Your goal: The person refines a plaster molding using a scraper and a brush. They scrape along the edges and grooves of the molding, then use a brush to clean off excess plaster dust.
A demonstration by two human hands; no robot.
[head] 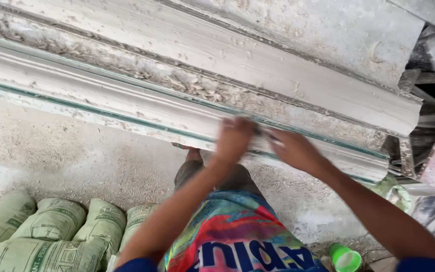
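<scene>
Fingers: left hand (233,138) curled down on the moulding (127,108); right hand (294,149) bent over its edge – the grip is too blurred to tell.
Moulding: long white plaster strip, ridged, green-edged – lying across the bench (288,55) beside another strip.
Risk: uneven pressure could crack or chip it.

Both hands, left (234,138) and right (294,149), on white plaster moulding (127,108); green sacks (51,231) below.

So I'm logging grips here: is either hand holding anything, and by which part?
Both the left hand and the right hand rest on the near edge of the long white moulding. Motion blur hides whether either grips anything.
</scene>
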